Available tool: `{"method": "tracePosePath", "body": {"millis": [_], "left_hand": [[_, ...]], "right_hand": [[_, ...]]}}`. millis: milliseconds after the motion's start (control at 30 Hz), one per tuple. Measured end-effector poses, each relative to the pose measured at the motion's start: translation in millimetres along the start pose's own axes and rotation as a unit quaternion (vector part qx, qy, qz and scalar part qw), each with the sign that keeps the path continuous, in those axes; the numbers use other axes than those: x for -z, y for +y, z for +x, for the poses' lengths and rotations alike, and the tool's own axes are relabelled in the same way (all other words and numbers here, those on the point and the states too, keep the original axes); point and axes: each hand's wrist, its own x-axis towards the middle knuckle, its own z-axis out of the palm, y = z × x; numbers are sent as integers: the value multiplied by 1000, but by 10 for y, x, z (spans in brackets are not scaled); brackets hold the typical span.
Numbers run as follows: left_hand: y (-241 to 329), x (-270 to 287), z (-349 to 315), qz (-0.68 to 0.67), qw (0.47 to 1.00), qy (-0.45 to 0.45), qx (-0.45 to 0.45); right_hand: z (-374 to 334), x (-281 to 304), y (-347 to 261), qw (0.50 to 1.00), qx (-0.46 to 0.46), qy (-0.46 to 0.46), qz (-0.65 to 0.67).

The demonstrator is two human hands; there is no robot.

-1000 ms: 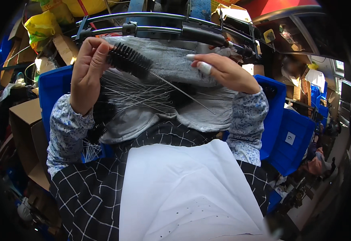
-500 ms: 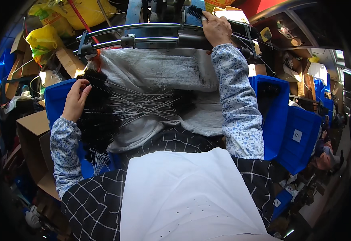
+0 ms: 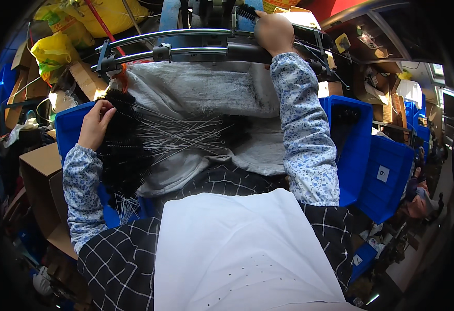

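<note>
Brushes: a heap of black bristle brushes [image 3: 123,155] with thin wire stems lay at nine o'clock of the lap, the stems fanning toward three o'clock; too many and too tangled to count.
Left hand: the left hand [image 3: 96,124] rested on the top of the heap, fingers curled and touching the bristles; whether it pinched one brush could not be told.
Right hand: the right hand [image 3: 274,32] was up at twelve o'clock, fingers wrapped shut around the dark bar [image 3: 242,52] of a metal machine frame [image 3: 185,39].
Surface: a grey, soiled cloth [image 3: 201,88] was spread under the stems, from the frame down to the lap.
Lap: a white apron [image 3: 237,249] over a checked garment filled six o'clock.
Bins: three blue bins showed, one [image 3: 69,127] under the heap at nine o'clock, two [image 3: 354,150] at three o'clock.
Room: cardboard boxes [image 3: 40,166] crowded nine o'clock; two yellow sacks [image 3: 56,46] sat at eleven o'clock.
Edges: the frame closed the far side, bins hemmed both flanks; open room lay only over the cloth between the arms.
</note>
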Motion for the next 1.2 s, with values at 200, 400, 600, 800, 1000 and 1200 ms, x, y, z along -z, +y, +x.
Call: {"method": "tracePosePath", "body": {"millis": [200, 400, 600, 800, 1000, 1200], "left_hand": [[-165, 59, -84, -77, 997, -7, 0], [-96, 450, -178, -277, 951, 133, -44], [-1, 1118, -452, -374, 868, 314, -91], [-86, 1291, -563, -405, 802, 421, -121], [109, 1122, -564, -403, 813, 402, -125], [221, 1095, -498, -413, 811, 393, -132]], "right_hand": [[5, -11, -76, 1000, -8, -16, 12], [41, -102, -15, 998, -33, -54, 9], [182, -69, -93, 998, 14, -55, 0], [89, -188, 100, 991, 56, 67, -99], [-65, -105, 206, 996, -77, -3, 35], [-26, -158, -53, 995, -59, 22, 77]]}}
